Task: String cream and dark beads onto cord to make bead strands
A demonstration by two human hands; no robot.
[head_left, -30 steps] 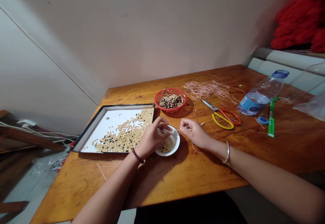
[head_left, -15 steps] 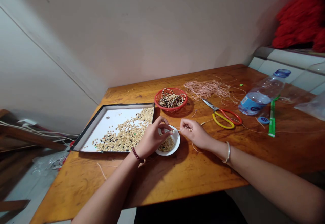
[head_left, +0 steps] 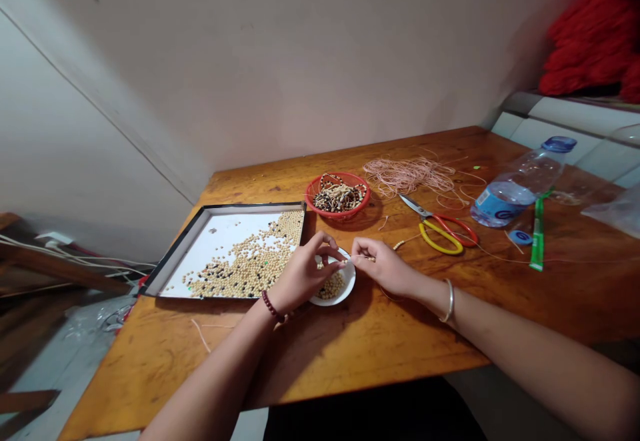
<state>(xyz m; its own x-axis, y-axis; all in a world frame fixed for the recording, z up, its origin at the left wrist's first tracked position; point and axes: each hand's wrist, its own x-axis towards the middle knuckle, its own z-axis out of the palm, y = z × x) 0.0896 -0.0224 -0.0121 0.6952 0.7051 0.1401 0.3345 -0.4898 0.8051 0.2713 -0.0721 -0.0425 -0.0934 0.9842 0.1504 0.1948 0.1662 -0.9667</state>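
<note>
My left hand (head_left: 310, 269) pinches a small pale bead (head_left: 344, 262) between thumb and forefinger, over the white bowl (head_left: 350, 287). Loose beads (head_left: 330, 286) lie in that bowl, partly hidden by the hand. My right hand (head_left: 377, 264) is closed on a thin cord, its fingertips close to the bead. A few beads sit on the cord at the right fingers, and a short row of strung beads (head_left: 399, 245) rests on the table behind that hand. To the left, a black-edged tray (head_left: 173, 254) holds many cream and dark beads.
Behind the bowl stands a red basket (head_left: 338, 214) of strung beads. Farther back lies a tangle of pink cord (head_left: 410, 174). Scissors (head_left: 440, 227) with red and yellow handles, a plastic bottle (head_left: 520, 187), a blue cap (head_left: 520, 237) and a green wrapper (head_left: 537, 234) are on the right.
My right hand has moved slightly left, bringing its fingertips nearer the left hand's. The left fingertips have shifted a little to the right. Other things stay put.
</note>
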